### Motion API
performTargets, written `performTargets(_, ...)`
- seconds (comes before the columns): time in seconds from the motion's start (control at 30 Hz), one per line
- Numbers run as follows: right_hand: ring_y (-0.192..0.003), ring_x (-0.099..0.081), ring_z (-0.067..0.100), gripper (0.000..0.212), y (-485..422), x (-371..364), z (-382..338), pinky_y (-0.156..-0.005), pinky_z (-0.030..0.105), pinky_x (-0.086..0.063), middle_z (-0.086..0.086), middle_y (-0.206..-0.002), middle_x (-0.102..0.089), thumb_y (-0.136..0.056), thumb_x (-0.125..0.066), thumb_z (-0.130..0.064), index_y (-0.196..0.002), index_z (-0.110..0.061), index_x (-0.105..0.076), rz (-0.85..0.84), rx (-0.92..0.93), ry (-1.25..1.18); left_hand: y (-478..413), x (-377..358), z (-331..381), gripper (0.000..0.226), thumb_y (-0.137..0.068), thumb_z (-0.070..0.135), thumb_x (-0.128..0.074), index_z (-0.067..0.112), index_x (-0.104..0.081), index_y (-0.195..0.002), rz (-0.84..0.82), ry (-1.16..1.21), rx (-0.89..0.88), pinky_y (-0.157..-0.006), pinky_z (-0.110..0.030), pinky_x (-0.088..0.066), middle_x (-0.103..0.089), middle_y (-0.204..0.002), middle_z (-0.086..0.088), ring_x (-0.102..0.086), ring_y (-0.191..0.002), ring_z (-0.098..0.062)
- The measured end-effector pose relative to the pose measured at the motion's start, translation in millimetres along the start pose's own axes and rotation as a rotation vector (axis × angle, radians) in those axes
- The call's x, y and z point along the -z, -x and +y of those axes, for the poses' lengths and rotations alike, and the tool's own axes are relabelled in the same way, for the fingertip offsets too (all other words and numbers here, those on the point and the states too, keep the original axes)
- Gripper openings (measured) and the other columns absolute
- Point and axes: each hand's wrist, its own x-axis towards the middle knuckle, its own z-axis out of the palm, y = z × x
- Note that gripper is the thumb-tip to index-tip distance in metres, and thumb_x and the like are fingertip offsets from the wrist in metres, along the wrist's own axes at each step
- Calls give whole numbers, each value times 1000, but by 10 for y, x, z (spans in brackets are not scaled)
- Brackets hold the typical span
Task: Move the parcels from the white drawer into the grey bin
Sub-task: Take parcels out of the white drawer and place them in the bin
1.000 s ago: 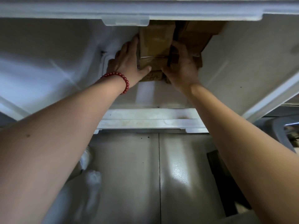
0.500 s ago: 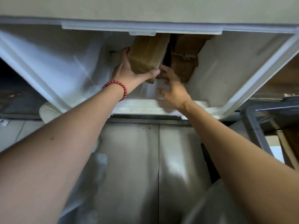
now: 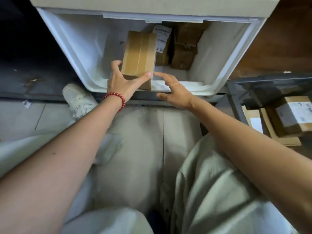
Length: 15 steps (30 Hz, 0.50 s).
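Now, gripping one brown parcel (image 3: 139, 54) with the left hand (image 3: 121, 83), thumb across the near end and fingers round the left side, just over the front edge of the white drawer (image 3: 67, 39). Reaching in beside it with the right hand (image 3: 175, 92), fingers spread and loose, holding nothing, one fingertip very near the box corner; hard to tell if touching. Could slip out of that one-hand hold, being pinched only at the near end with the long far end sticking out. Might then drop back into the drawer, or fall to the floor by the white shoe (image 3: 77, 98). Safer to get the right hand on the right side first. Could also bump the front lip of the drawer if pulled out too low. Deeper in, at the back right, other parcels (image 3: 185, 48) to fetch, packed close together, one with a white label. Lots of open room in the left half of the drawer. Off to the right, well apart from the held box, the grey bin (image 3: 236, 98), with a few boxes (image 3: 293, 117) already inside. Must go up over its near rim and past the right knee to get there. Looks like some open room at the far side of the bin for setting down.
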Motion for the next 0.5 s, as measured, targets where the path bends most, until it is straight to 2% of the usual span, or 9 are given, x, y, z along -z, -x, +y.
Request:
performTargets(0.13,-143,-23,20,64,298,-66,-169,-118,37,-20,9,-153,-26,-92,-61,-10,-148,-22,-31,21,53,-12,347,214,59,91,-56,66,-78,24,-36,-126,11,-62,10,-80,-24,-38,-50,-113,5,-49,-101,-16)
performTargets(0.2,-145,-18,19,64,439,-95,-248,-119,36,-19,11,-154,-23,-92,-61,-10,-148,-22,-32,43,89,-34,494,312,39,75,-60,55,-80,21,-45,-116,100,-47,6,-80,-22,-43,-56,-106,7,-56,-103,-15)
performTargets(0.27,-147,-13,18,62,550,-114,-307,-119,34,-16,10,-156,-21,-93,-60,-12,-148,-22,-33,51,107,-41,611,397,-11,65,-61,52,-81,22,-49,-109,108,15,24,-84,-27,-50,-60,-103,9,-60,-102,-15)
performTargets(0.37,-148,-8,17,61,712,-151,-360,-116,19,-9,11,-157,-20,-93,-60,-10,-147,-22,-33,30,128,-41,766,459,-95,84,-48,67,-80,23,-54,-114,-22,102,96,-87,-39,-54,-64,-112,7,-62,-101,-13)
performTargets(0.43,-148,-8,17,60,825,-185,-377,-106,6,-8,11,-157,-17,-93,-60,-9,-145,-23,-37,17,135,-36,863,461,-144,100,-36,79,-76,26,-56,-118,-44,131,134,-87,-41,-55,-64,-115,7,-62,-103,-14)
performTargets(0.5,-147,-9,17,58,935,-222,-384,-98,-4,-8,10,-156,-16,-92,-60,-7,-144,-22,-40,1,150,-48,945,453,-185,107,-31,82,-74,27,-56,-121,-31,136,160,-87,-42,-54,-63,-117,6,-61,-106,-17)
